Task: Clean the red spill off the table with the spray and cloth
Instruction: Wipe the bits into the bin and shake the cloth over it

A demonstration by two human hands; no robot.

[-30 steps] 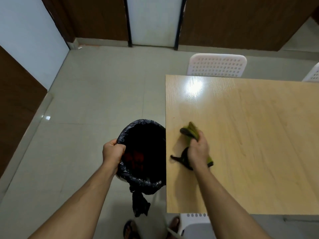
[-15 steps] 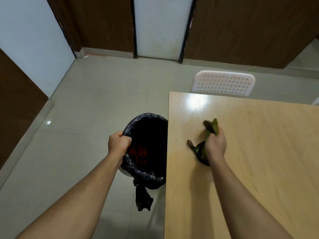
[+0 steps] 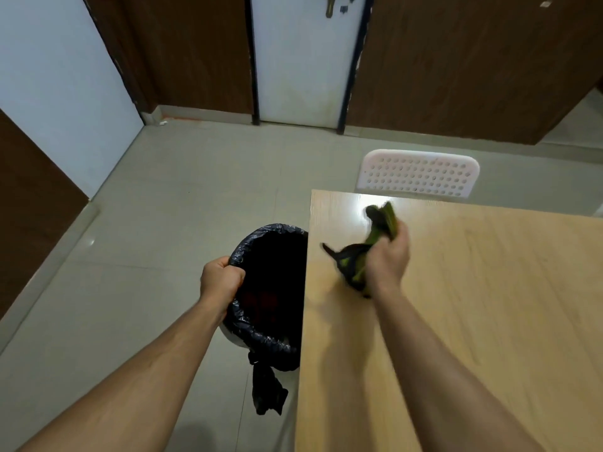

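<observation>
My right hand (image 3: 388,259) grips a crumpled green and dark cloth (image 3: 365,252) over the left part of the light wooden table (image 3: 473,305). Part of the cloth sticks up past my fingers. My left hand (image 3: 220,280) holds the rim of a bin lined with a black bag (image 3: 267,337), held against the table's left edge. Something reddish shows dimly inside the bin. No red spill shows on the table top and no spray bottle is in view.
A white perforated chair back (image 3: 417,172) stands at the table's far edge. Beyond lie a grey tiled floor (image 3: 163,223), a white door (image 3: 303,60) and brown wall panels. A knotted tail of the black bag (image 3: 266,393) hangs below the bin.
My right hand with the cloth has moved away from me along the table, towards its far left corner. The camera has tilted up. My left hand stays on the bin rim.
</observation>
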